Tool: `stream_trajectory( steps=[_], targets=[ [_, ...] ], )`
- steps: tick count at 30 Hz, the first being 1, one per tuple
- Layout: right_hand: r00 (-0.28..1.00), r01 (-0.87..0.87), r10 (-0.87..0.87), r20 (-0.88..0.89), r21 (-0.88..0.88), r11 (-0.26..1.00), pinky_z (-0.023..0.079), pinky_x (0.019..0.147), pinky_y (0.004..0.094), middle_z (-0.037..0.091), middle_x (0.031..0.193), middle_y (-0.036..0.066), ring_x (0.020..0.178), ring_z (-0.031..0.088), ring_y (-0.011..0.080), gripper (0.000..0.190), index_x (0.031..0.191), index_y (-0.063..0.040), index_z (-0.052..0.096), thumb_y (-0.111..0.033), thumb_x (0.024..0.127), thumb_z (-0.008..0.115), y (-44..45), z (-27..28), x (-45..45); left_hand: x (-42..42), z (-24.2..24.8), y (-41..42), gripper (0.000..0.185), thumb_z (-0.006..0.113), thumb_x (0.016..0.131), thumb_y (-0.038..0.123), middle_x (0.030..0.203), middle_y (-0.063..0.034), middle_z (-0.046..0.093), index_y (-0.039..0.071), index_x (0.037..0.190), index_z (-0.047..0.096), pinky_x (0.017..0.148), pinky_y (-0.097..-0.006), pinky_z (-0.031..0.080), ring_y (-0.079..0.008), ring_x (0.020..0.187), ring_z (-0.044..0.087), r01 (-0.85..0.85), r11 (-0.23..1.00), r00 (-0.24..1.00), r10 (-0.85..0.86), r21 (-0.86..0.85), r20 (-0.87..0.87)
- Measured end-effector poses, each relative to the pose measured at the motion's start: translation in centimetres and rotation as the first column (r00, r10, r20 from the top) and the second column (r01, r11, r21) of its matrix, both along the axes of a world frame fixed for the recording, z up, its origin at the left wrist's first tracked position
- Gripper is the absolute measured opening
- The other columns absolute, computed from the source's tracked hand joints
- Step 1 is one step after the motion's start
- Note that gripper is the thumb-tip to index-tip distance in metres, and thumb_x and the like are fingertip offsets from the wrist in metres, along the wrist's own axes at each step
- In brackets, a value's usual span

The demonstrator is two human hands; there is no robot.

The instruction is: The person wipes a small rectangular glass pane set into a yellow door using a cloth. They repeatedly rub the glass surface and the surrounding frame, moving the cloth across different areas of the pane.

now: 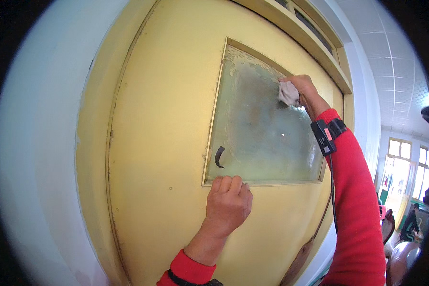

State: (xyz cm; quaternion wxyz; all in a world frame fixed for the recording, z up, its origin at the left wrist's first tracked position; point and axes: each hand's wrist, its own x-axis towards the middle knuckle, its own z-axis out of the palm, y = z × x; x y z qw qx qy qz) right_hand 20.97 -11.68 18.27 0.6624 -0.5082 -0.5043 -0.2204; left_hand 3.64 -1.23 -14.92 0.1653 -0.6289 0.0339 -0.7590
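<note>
A yellow door (164,118) fills the middle of the view, with a cloudy glass pane (261,125) set in it. My right hand (304,91) grips a crumpled whitish cloth (289,93) against the pane's upper right part. My left hand (229,205) rests with curled fingers at the lower edge of the pane's frame, and no object shows in it. A dark curved mark (219,157) is on the glass near its lower left corner. Flaky residue runs along the pane's top and left edges.
A pale wall (46,143) stands left of the door frame. Above is a transom window (313,25). A black device with a cable (323,137) is strapped to my right forearm. At the far right, a person (410,223) in dark clothes and chairs appear near bright windows.
</note>
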Motion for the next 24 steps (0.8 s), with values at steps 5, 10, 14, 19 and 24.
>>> stream_trajectory(
  steps=[5, 10, 14, 19, 24],
  targets=[
    [0.989, -0.049, 0.065, 0.129, -0.125, 0.991, 0.052, 0.049, 0.0361, 0.069, 0.069, 0.010, 0.056, 0.067, 0.0211, 0.020, 0.077, 0.002, 0.071, -0.013, 0.081, 0.084, -0.2, 1.1, 0.8, 0.1, 0.0, -0.3, 0.012, 0.071, 0.076, 0.004, 0.077, -0.0094, 0.048, 0.002, 0.073, 0.060, 0.071, -0.0425, 0.046, -0.0289, 0.074, 0.051, -0.012, 1.000, 1.000, 0.012, -0.006, 0.010],
    [0.996, -0.082, 0.084, 0.031, -0.072, 0.994, 0.051, 0.049, 0.0380, 0.068, 0.069, 0.010, 0.058, 0.066, 0.0211, 0.022, 0.077, 0.001, 0.070, -0.015, 0.081, 0.085, 0.7, 0.1, -1.7, 0.4, -0.3, 0.0, 0.012, 0.072, 0.076, 0.004, 0.077, -0.0093, 0.048, 0.002, 0.073, 0.060, 0.072, -0.0424, 0.046, -0.0289, 0.074, 0.051, -0.001, 1.000, 1.000, 0.001, -0.009, 0.000],
    [0.966, -0.184, 0.191, 0.172, -0.053, 0.981, 0.050, 0.048, 0.0386, 0.066, 0.069, 0.011, 0.058, 0.067, 0.0225, 0.024, 0.076, 0.002, 0.067, -0.013, 0.078, 0.086, 1.3, -0.6, -3.8, 0.4, -0.4, 0.3, 0.012, 0.072, 0.076, 0.005, 0.078, -0.0092, 0.049, 0.003, 0.073, 0.060, 0.072, -0.0424, 0.046, -0.0287, 0.075, 0.052, -0.024, 1.000, 1.000, 0.024, -0.009, -0.015],
    [0.983, 0.174, -0.176, -0.042, -0.043, 0.984, 0.053, 0.048, 0.0391, 0.070, 0.070, 0.015, 0.057, 0.068, 0.0254, 0.026, 0.076, 0.006, 0.069, -0.012, 0.076, 0.087, 0.9, -0.2, -2.7, 0.5, -0.3, 0.4, 0.016, 0.068, 0.075, 0.003, 0.076, -0.0090, 0.046, 0.005, 0.068, 0.054, 0.074, -0.0411, 0.046, -0.0274, 0.074, 0.049, 0.012, 1.000, 1.000, -0.012, 0.013, 0.004],
    [0.988, 0.015, -0.004, 0.152, -0.071, 0.997, 0.053, 0.049, 0.0395, 0.070, 0.071, 0.014, 0.059, 0.069, 0.0251, 0.025, 0.073, 0.005, 0.069, -0.011, 0.076, 0.087, 1.1, 0.4, -0.9, 0.6, -0.1, 0.3, 0.015, 0.067, 0.075, 0.004, 0.077, -0.0091, 0.046, 0.005, 0.068, 0.054, 0.075, -0.0415, 0.046, -0.0274, 0.075, 0.050, -0.021, 1.000, 1.000, 0.021, 0.006, 0.006]
  ],
)
